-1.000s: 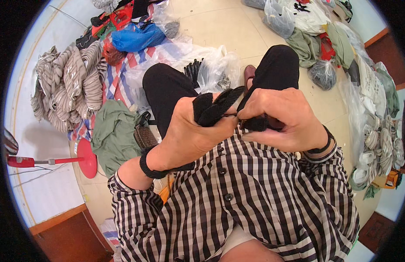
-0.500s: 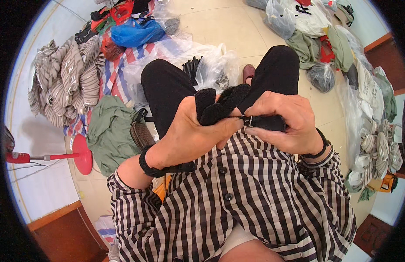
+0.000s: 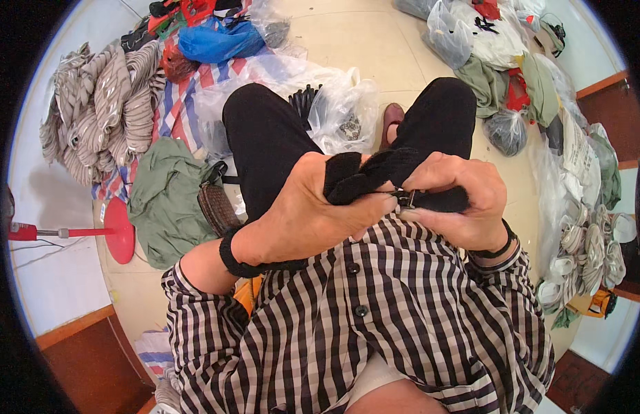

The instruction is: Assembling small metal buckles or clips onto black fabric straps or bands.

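A black braided strap (image 3: 365, 174), perhaps a belt, is held above my lap. My left hand (image 3: 309, 207) is closed on its folded, looped part, the thumb pressing toward a small metal buckle (image 3: 405, 199). On the other side, my right hand (image 3: 465, 196) pinches the buckle end between thumb and fingers, and a flat black end (image 3: 441, 200) lies within its curl. Both hands meet at the buckle. Fingers hide how the strap runs through it. Another black band (image 3: 278, 267) hangs below my left wrist, partly hidden by the arm.
Bundled striped cord (image 3: 102, 110) is heaped at the left, near a green bag (image 3: 168, 200) and a red round stand base (image 3: 120, 231). Clear plastic bags (image 3: 344, 110) lie beyond my knees, with black strips in one. More bags and pale bundles (image 3: 593, 248) line the right.
Both hands have shifted slightly right and down with the strap. The buckle now shows more plainly between the fingertips. Both hands keep their hold.
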A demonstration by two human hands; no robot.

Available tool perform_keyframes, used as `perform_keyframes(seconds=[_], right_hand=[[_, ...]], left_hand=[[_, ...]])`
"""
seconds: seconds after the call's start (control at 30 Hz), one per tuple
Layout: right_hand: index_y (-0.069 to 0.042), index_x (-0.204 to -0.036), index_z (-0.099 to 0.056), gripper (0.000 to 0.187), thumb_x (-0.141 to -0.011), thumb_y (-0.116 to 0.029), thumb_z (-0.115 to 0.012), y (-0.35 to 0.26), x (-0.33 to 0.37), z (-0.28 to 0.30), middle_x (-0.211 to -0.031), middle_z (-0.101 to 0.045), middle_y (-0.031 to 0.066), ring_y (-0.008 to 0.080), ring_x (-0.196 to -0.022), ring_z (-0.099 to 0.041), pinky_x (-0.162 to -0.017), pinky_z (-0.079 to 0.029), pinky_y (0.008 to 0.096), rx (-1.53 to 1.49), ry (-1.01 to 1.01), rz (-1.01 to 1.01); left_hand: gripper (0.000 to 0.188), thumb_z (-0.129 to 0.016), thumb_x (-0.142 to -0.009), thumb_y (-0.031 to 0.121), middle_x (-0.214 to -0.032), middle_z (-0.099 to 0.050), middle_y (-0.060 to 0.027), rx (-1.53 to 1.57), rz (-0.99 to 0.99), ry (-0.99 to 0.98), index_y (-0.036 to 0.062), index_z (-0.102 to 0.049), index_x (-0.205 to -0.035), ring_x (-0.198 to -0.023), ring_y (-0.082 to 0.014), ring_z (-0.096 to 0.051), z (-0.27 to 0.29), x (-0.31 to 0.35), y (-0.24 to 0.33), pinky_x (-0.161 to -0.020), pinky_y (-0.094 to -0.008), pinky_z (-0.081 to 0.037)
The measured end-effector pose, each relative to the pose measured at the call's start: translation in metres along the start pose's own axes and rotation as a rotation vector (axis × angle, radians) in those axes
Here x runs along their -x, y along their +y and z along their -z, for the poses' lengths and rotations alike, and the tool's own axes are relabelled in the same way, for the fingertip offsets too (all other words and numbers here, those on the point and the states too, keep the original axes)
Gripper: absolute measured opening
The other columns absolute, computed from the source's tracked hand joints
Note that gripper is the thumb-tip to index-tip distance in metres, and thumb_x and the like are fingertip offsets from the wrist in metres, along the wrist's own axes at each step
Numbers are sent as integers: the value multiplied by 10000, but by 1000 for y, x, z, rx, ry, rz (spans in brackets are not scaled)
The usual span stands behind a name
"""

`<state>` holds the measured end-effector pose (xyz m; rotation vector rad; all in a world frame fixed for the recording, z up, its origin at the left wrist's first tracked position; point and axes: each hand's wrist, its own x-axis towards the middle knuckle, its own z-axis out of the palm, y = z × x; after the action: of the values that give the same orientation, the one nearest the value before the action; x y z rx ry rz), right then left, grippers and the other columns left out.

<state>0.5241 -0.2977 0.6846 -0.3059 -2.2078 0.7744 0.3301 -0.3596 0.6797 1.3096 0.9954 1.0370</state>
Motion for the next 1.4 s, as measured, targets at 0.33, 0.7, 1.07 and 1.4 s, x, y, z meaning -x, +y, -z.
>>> perform_keyframes(seconds=[0.33, 0.7, 1.07, 1.4], right_hand=[[-19, -868, -605, 283, -640, -88, -757, -3, 2, -3, -756, -616, 75, 205, -623, -616, -523, -464, 256, 123, -9, 14], [4, -810, -607, 67, -765, -30, -644, 11, -4, 4, -681, -580, 9, 48, -498, -431, -465, -319, 192, -374, -196, -297], [3, -798, -575, 107, -732, 11, -659, 8, -4, -4, -637, -542, 33, 49, -518, -485, -476, -358, 216, -181, -193, -319], [1, -823, -544, 120, -745, -39, -626, 13, 5, -13, -659, -565, 148, 310, -605, -578, -537, -447, 339, -141, -220, -207]], left_hand=[[179, -691, -699, 24, -687, -599, -1, -342, -444, 155, 8, -609, -857, -614, -40, -538, -5, 2, -20, -529, -203, -401], [485, -722, -633, -40, -881, -613, -56, -577, -652, 243, -20, -517, -1072, -727, -105, -565, -6, 7, -39, -666, -229, -431], [144, -618, -699, -41, -602, -549, 30, -334, -120, 13, 9, -589, -831, -539, -5, -449, 6, -4, -22, -459, -196, -360], [96, -494, -717, -70, -532, -549, -55, -434, -120, -123, -16, -544, -780, -466, -91, -537, 11, 1, 0, -434, -258, -426]])
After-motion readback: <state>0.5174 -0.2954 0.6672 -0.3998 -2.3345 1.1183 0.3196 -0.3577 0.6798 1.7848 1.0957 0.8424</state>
